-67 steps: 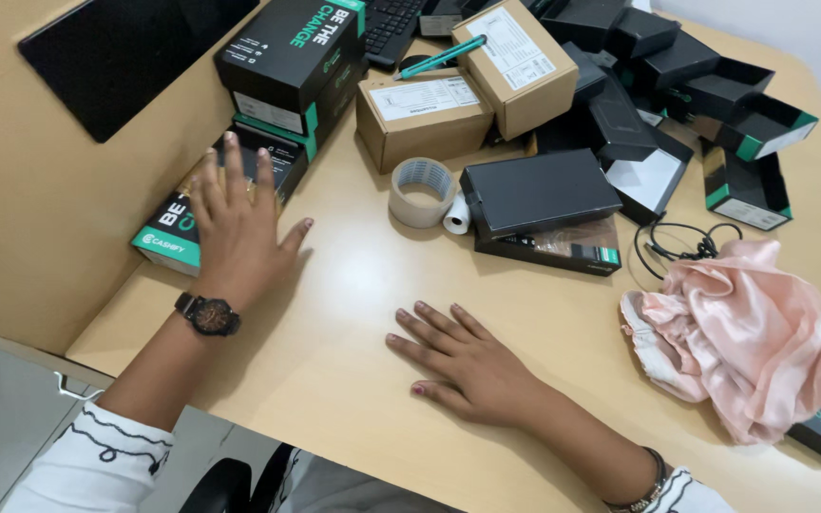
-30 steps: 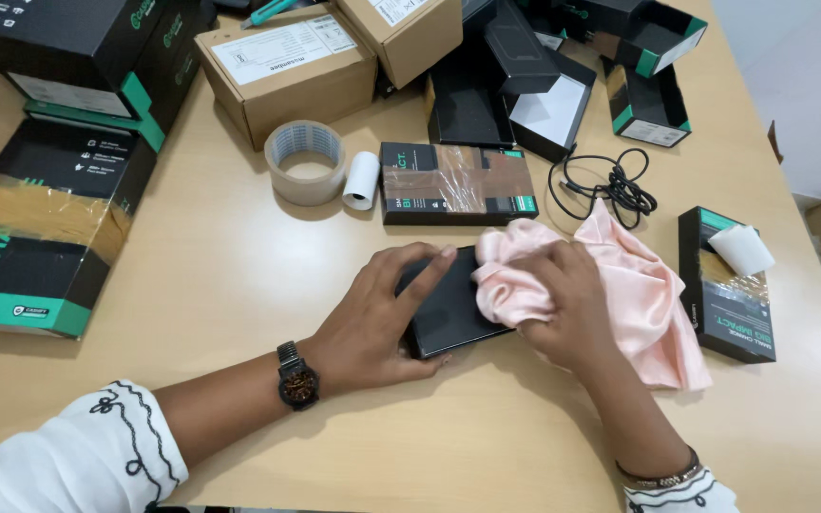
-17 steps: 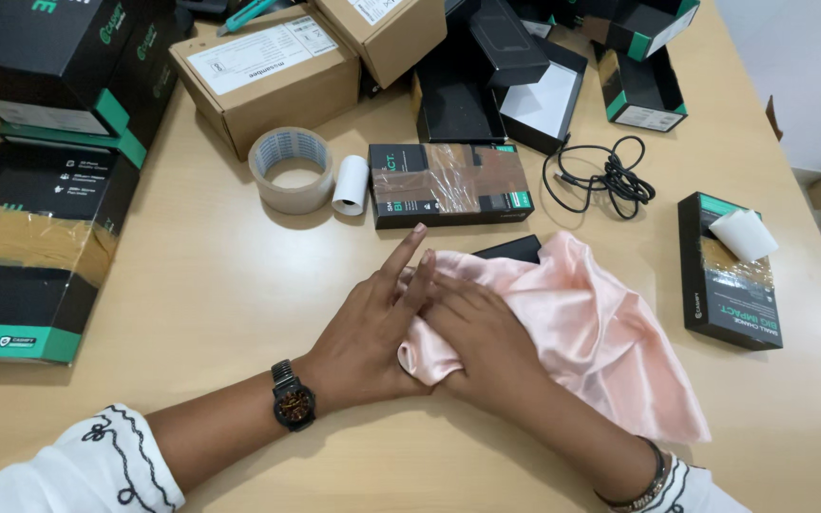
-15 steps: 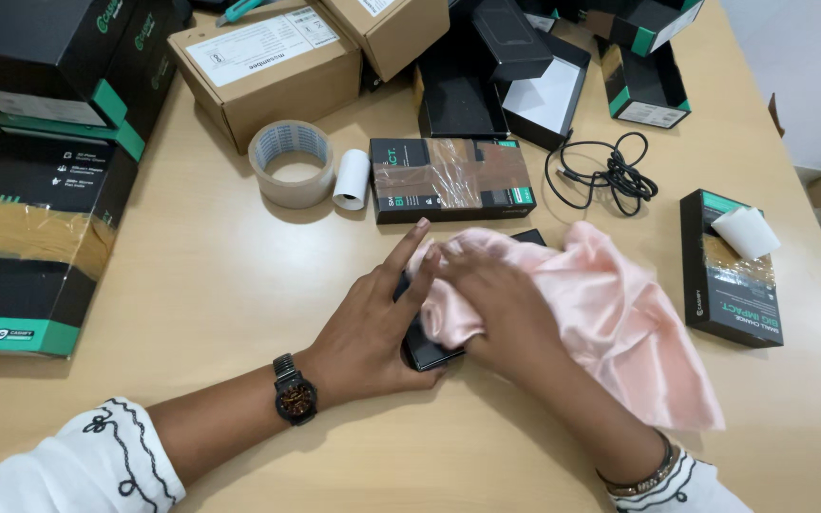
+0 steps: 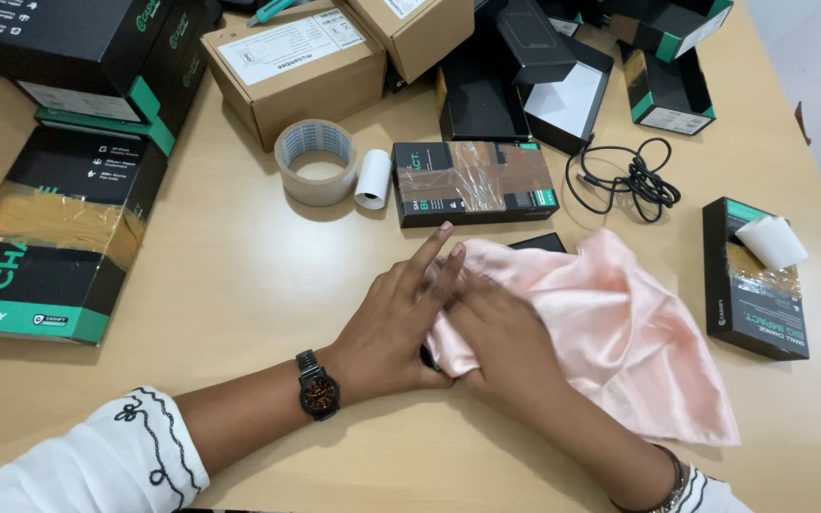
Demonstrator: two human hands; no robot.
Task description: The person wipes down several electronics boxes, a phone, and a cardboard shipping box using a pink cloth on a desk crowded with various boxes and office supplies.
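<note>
Head view showed the left hand (image 5: 393, 318) lying flat with fingers spread, steadying a flat black rectangular device (image 5: 536, 243) almost hidden under a pale pink satin cloth (image 5: 610, 332). The right hand (image 5: 501, 334) pressed open-palmed on that cloth. Satin being slippery, I judged the device might slide toward the tape-wrapped black box (image 5: 475, 182).

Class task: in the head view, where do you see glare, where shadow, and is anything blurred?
Head view: glare streaks the pink satin cloth and the taped black box; soft shadow lies under the left hand and the tape roll; the frame is sharp, edges slightly bent.
</note>
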